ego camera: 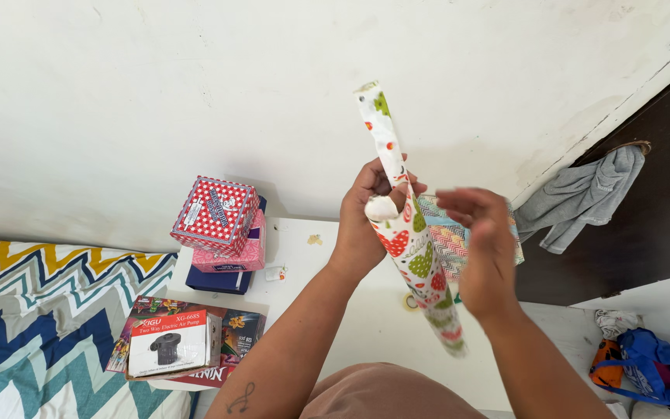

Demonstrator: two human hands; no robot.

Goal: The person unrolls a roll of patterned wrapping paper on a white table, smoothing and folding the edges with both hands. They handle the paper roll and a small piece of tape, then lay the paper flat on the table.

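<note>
My left hand (366, 213) grips a rolled tube of wrapping paper (411, 233), white with red and green hearts, held upright and slightly tilted in front of the wall. A small white wad, perhaps tape or paper, sits by my left thumb. My right hand (484, 240) hovers just right of the roll with its fingers spread, close to it and blurred; I cannot tell if it touches. Behind the roll shows a zigzag-patterned package (447, 237).
A white table (366, 326) below holds a red dotted box (215, 216) stacked on a pink box and a dark one, plus a white boxed air pump (172, 343) on magazines. A zigzag bedspread (32, 326) lies left. A grey cloth (579, 198) hangs right; bags (653, 368) lie lower right.
</note>
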